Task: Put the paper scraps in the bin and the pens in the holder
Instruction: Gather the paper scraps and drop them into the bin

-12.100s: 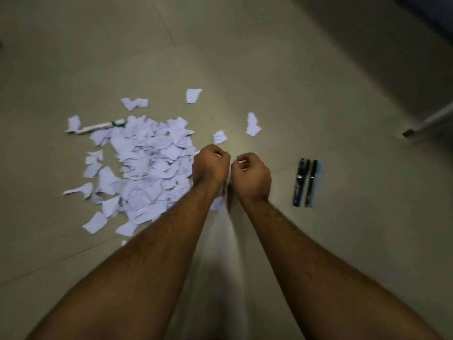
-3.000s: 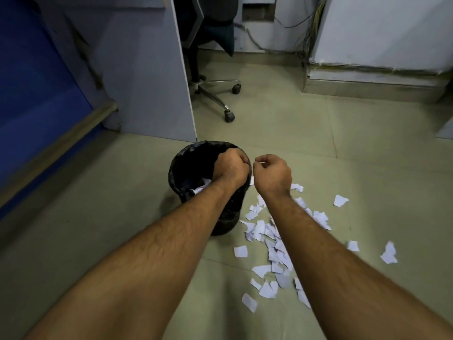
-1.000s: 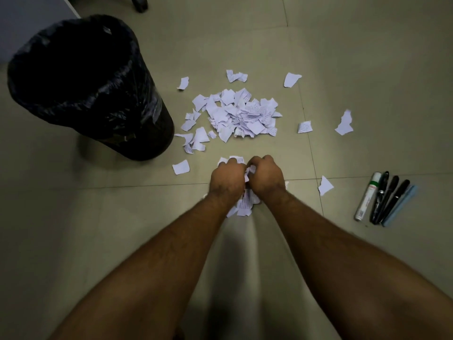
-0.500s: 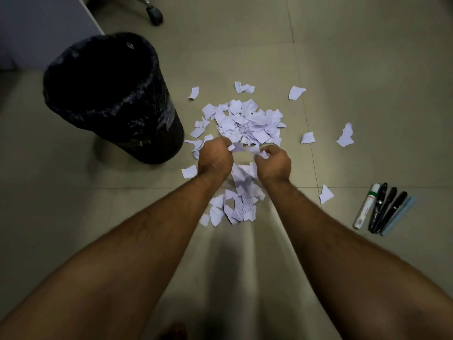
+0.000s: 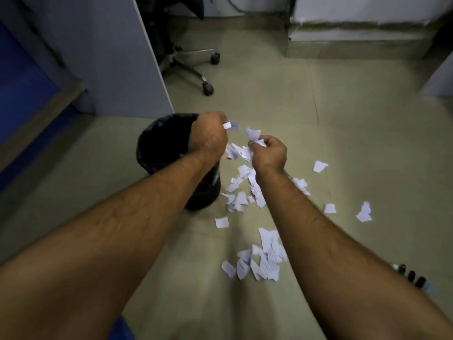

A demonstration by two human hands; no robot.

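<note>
Over the black-lined bin (image 5: 157, 143), the left hand (image 5: 208, 136) and right hand (image 5: 268, 153) curl their fingers around torn white lined paper scraps (image 5: 253, 133); more litter the floor (image 5: 367, 143).

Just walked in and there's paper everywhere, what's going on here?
A person is clearing torn white paper scraps off the tiled floor. The left hand holds scraps over the black-lined round bin; the right hand grips more scraps beside it, not yet over the bin. Many scraps remain on the floor, and the dark pens lie untouched at the right.
</note>
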